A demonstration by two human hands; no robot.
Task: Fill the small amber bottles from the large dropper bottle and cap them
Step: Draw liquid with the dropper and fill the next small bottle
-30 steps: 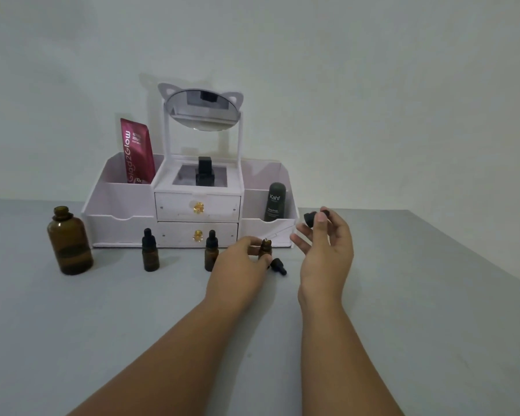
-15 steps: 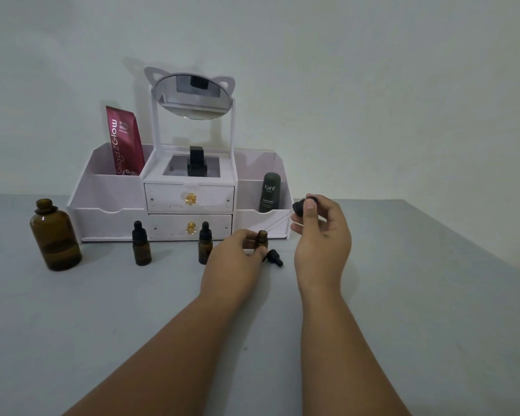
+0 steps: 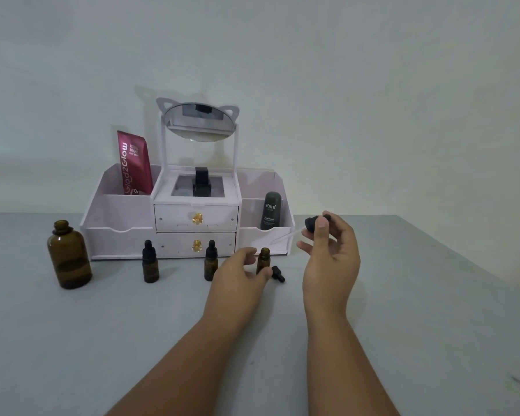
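An uncapped small amber bottle [image 3: 263, 259] stands on the grey table [image 3: 403, 310], and my left hand [image 3: 240, 276] holds it near its base between thumb and fingers. My right hand [image 3: 330, 250] pinches the black bulb of the large dropper [image 3: 314, 222]; its clear pipette slants down-left, with the tip just above and right of the small bottle's mouth. A small black dropper cap [image 3: 278, 274] lies on the table beside that bottle. Two capped small amber bottles [image 3: 150, 262] [image 3: 211, 261] stand further left. The large amber bottle [image 3: 68, 256] stands open at far left.
A white cosmetics organiser [image 3: 117, 232] with two drawers and a cat-ear mirror [image 3: 198, 121] stands behind the bottles, holding a red tube [image 3: 134, 163], a black bottle [image 3: 201, 183] and a dark green Kahf bottle [image 3: 270, 211]. The table's right edge runs diagonally at the right.
My right hand has turned the dropper so its pipette now points down toward the small bottle's mouth. My left hand has kept its hold on the bottle. The camera view has shifted slightly.
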